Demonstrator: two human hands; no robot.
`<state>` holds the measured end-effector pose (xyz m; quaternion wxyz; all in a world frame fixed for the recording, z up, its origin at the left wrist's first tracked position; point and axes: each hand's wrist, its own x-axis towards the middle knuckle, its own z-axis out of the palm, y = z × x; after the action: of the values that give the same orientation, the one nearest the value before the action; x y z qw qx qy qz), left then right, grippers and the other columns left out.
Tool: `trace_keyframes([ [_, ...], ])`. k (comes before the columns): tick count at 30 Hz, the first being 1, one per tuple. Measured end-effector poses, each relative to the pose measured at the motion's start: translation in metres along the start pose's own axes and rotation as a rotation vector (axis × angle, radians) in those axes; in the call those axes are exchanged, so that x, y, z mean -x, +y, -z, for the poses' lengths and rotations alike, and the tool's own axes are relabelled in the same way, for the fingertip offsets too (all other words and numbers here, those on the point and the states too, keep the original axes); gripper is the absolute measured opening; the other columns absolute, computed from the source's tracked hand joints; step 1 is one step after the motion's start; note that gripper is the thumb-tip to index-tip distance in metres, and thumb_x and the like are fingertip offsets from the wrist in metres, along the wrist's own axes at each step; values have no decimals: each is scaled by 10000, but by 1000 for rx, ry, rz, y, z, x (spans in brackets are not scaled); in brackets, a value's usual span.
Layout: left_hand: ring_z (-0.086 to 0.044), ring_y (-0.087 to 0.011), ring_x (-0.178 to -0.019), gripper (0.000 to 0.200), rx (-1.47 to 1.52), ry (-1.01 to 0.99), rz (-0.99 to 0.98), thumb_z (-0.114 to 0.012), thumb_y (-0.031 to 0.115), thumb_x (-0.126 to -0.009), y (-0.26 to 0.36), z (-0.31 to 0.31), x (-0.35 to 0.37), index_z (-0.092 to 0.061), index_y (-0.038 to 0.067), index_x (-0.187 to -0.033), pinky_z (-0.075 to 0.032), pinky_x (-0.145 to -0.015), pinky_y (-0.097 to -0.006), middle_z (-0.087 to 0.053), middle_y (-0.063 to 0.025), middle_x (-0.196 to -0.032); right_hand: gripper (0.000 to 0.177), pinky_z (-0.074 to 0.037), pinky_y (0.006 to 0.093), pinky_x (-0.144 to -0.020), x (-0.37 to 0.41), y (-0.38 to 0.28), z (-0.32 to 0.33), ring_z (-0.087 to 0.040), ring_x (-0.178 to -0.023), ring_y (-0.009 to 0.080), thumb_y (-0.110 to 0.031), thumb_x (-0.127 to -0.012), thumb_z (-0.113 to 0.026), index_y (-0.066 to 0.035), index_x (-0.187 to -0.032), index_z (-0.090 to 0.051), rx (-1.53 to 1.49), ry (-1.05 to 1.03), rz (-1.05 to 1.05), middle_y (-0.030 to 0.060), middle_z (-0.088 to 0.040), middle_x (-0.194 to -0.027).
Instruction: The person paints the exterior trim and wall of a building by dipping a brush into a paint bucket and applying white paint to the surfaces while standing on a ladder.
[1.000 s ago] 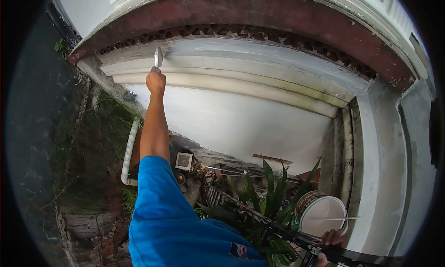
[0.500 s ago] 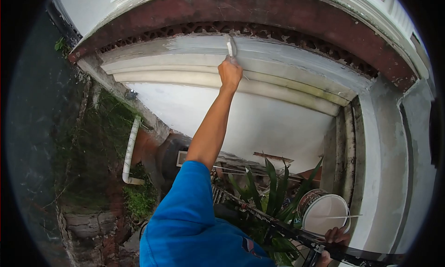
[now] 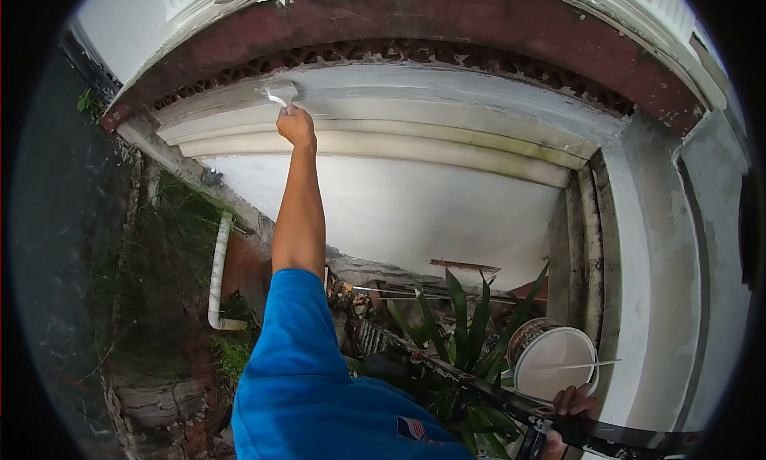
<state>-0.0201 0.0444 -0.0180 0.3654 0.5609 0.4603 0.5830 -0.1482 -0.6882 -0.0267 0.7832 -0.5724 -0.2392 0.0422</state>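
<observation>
My left hand [image 3: 296, 127], at the end of the outstretched arm in a blue sleeve, is closed round the handle of a paintbrush [image 3: 281, 94]. The bristles touch the upper band of the wall ledge [image 3: 359, 83], below a dark red beam; wet-looking pale grey paint covers part of this band. At the lower right my right hand [image 3: 571, 408] is wrapped round a black railing [image 3: 511, 406], beside the rim of a paint bucket [image 3: 554, 364]. A thin stick [image 3: 570, 365] lies across the bucket's mouth.
Long green leaves [image 3: 461, 320] rise behind the railing. The dark red beam [image 3: 383, 17] runs overhead. A white pipe [image 3: 217, 276] stands at the left, near mossy ground. Grey columns [image 3: 581, 236] border the right side.
My left hand and the brush have moved left along the ledge. The view has shifted slightly; my right hand stays at the railing beside the bucket.
</observation>
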Motion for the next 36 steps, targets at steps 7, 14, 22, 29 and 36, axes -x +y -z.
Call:
trace_keyframes([
  [7,-614,-415,-779,268,-129,-200,6,-469,143,-813,30,-28,65,-637,-65,-837,-457,-748,-446,-634,-281,-837,603,-307,236,-530,9,13,11,-406,-654,111,-283,-550,-883,-114,-863,-396,-63,23,34,32,-436,-941],
  [14,-589,-445,-788,208,121,-668,-207,-508,142,-842,76,-81,252,-632,-16,-897,-456,-723,-448,-618,-265,-788,629,-313,243,-529,2,2,18,-408,-657,118,-310,-532,-898,-116,-865,-401,7,-132,-3,35,-480,-1057],
  [22,-302,-58,-377,209,291,-832,238,-624,145,-817,71,-59,150,-667,-12,-949,-197,-351,-234,-528,-45,-633,631,-318,246,-550,-8,-16,-23,-413,-667,112,-308,-522,-898,-114,-861,-402,49,85,-44,27,-404,-915],
  [29,-350,-70,-388,168,191,-455,278,-641,119,-802,25,22,0,-639,-31,-878,-241,-348,-240,-493,-21,-569,644,-311,239,-562,-2,-10,-11,-394,-666,105,-339,-514,-899,-119,-848,-395,29,51,-51,16,-377,-885],
  [36,-524,-151,-540,215,-32,-64,126,-562,147,-846,-7,-4,-18,-643,-51,-838,-425,-514,-330,-599,-93,-642,635,-287,218,-540,-6,-15,-23,-372,-643,95,-352,-528,-886,-126,-856,-392,97,98,-38,4,-361,-826],
])
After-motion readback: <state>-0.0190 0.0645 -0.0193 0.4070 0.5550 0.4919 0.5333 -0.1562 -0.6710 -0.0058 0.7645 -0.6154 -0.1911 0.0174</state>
